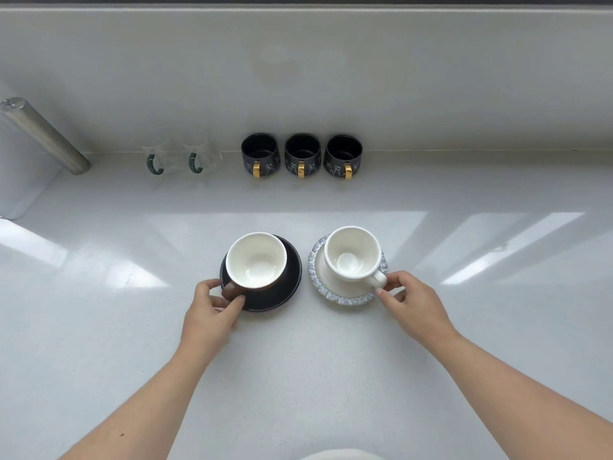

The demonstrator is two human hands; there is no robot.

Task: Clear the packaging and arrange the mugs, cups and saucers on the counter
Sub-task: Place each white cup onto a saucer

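Note:
A brown cup with a white inside (256, 260) sits on a black saucer (285, 293). My left hand (209, 310) pinches the cup's handle at the saucer's left edge. To the right, a white cup (352, 254) stands on a cream saucer with a blue-grey rim (335, 297). My right hand (411, 300) grips that cup's handle with thumb and fingertips. Along the back wall stand three black mugs with gold handles (302, 155) and two clear glass cups with green handles (180, 156).
A metal cylinder (43, 134) leans at the far left over a white sheet. The white counter (298, 376) stretches around both saucers, with a backsplash (298, 78) behind the mugs.

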